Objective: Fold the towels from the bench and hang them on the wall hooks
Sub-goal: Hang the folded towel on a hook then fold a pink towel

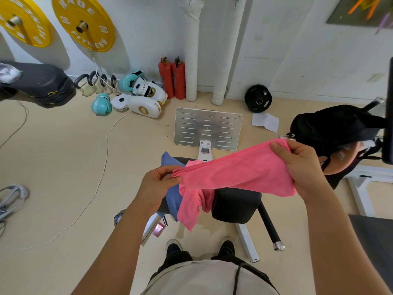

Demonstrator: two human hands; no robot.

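- Above the bench, black padded seat on a white frame, standing over pale floor: main landmark, with two towels draped on it.
- Held over the bench: pink towel, doubled lengthwise into a long band, edges roughly matched, cloth thin, soft and faintly creased; stretched between both hands, clear of the seat.
- On the bench, left part: blue towel, unfolded, hanging over the seat edge.
- Beside the blue one on the bench: second pink towel, loose and bunched, one corner dangling below the seat.
- Right of the bench: right hand, fingers and thumb curled round the band's far end.
- Left of the bench: left hand, pinching the near end's stacked corners.
- Progress, judged: early; first towel mid-fold, two untouched, nothing hung, no wall hooks in view.
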